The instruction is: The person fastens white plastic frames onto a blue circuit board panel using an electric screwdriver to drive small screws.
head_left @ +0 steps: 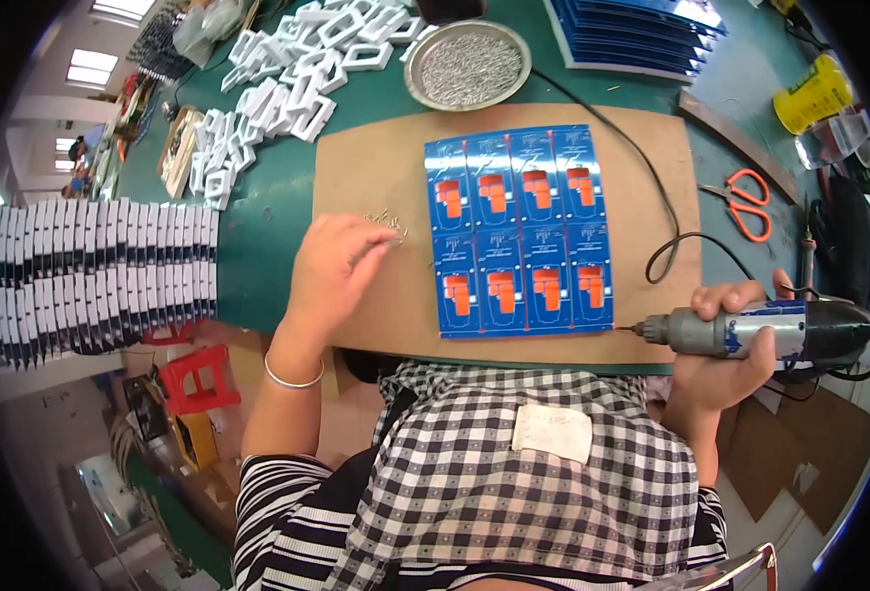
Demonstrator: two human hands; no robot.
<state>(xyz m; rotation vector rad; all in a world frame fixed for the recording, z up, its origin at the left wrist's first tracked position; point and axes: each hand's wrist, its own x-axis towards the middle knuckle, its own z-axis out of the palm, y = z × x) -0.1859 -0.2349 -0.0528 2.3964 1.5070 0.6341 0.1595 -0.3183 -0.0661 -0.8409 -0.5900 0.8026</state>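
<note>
My right hand [731,360] is wrapped around a corded electric screwdriver [740,333], grey and black, lying level with its bit pointing left. The tip of the bit is close to the lower right corner of a blue printed panel [519,231] with orange patches in two rows. Left of that panel, my left hand [341,258] has thumb and fingers pinched together beside a small pile of screws [386,221]. What the pinch holds is too small to make out. Both panel and screws lie on a brown board [366,163].
A metal bowl of screws [469,71] stands behind the panel. White plastic frames [297,89] are heaped at the far left, with stacked white-and-dark pieces [90,276] nearer. At right lie orange-handled scissors [747,205] and a black cord [642,148]. Blue panels [632,39] are stacked at the back.
</note>
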